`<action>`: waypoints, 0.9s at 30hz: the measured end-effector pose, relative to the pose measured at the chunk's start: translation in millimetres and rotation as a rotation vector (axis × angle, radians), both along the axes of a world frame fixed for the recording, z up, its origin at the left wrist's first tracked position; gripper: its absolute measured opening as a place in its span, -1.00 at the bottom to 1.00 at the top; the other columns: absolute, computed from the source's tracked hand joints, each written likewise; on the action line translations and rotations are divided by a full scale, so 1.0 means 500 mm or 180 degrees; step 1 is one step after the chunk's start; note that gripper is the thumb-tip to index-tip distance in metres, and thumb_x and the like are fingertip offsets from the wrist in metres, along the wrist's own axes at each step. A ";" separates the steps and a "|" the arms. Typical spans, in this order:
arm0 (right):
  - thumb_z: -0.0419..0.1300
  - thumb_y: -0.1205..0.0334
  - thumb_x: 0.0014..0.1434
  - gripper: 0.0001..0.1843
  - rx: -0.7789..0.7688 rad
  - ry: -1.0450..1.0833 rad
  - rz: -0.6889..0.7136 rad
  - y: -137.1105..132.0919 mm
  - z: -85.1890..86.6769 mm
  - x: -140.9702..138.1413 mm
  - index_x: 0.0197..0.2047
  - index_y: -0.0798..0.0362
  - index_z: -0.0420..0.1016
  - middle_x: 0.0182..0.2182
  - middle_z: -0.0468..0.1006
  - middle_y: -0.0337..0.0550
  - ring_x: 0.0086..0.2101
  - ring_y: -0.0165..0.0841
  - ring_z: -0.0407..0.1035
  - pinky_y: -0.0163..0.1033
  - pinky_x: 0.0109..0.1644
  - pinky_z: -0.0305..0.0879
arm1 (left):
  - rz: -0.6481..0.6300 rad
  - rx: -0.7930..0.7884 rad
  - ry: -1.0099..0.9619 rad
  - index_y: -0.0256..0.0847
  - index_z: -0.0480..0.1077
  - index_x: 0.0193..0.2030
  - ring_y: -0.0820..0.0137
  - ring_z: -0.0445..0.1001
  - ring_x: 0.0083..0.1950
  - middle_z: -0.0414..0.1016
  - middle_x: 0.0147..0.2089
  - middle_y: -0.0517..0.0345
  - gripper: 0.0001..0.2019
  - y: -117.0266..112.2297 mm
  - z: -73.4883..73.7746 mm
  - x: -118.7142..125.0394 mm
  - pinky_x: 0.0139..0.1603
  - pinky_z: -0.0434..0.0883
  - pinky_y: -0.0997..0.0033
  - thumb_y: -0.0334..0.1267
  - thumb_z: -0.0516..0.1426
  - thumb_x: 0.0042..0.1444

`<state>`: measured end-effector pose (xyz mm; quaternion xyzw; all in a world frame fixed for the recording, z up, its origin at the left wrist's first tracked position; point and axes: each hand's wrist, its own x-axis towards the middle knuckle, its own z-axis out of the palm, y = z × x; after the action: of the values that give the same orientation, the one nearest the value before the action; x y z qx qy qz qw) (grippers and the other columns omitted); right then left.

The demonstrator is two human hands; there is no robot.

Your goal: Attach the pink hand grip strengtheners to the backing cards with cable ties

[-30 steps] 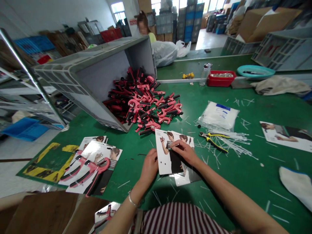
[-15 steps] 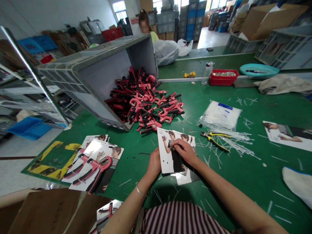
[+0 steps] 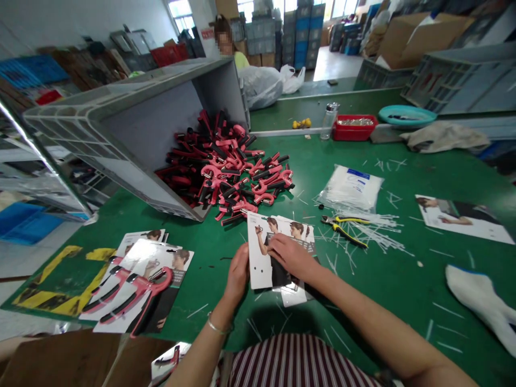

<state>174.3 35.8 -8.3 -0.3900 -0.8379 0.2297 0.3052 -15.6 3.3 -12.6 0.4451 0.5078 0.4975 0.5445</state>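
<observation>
A printed backing card is held upright over the table, with a picture of a person on it and two small holes low on its face. My left hand grips its left edge, the fingers partly hidden behind it. My right hand is closed, with bent fingertips against the card's front; any small thing between them is hidden. Behind and right of it, more cards lie overlapping on the table. Ahead, red-and-black hand grip strengtheners spill in a heap from a tipped grey crate.
At left lie cards with grip strengtheners. To the right are yellow-handled cutting pliers on loose white cable ties, a plastic bag, another card and a white glove. A red tray stands farther back. Another person sits beyond the crate.
The view has shifted slightly right, so everything appears farther left. My right fingers have bent more against the card's front, while my left hand keeps its hold on the edge.
</observation>
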 end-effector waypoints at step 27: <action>0.06 0.27 0.27 -0.86 -0.0489 -0.0934 -0.2005 0.005 0.016 0.316 -0.21 0.06 0.44 -0.29 0.53 -0.04 -0.30 -0.23 0.40 -0.20 -0.23 0.25 | -0.0020 -0.1054 -0.0636 -0.32 0.49 -0.04 0.37 0.57 -0.22 0.63 -0.11 -0.03 -0.52 0.068 0.036 -0.045 -0.11 0.48 0.42 -0.31 0.40 -0.17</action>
<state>332.4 38.1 -0.3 -0.6799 -0.6916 0.1283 0.2072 -37.9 37.1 5.6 0.2995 0.5247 0.4472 0.6596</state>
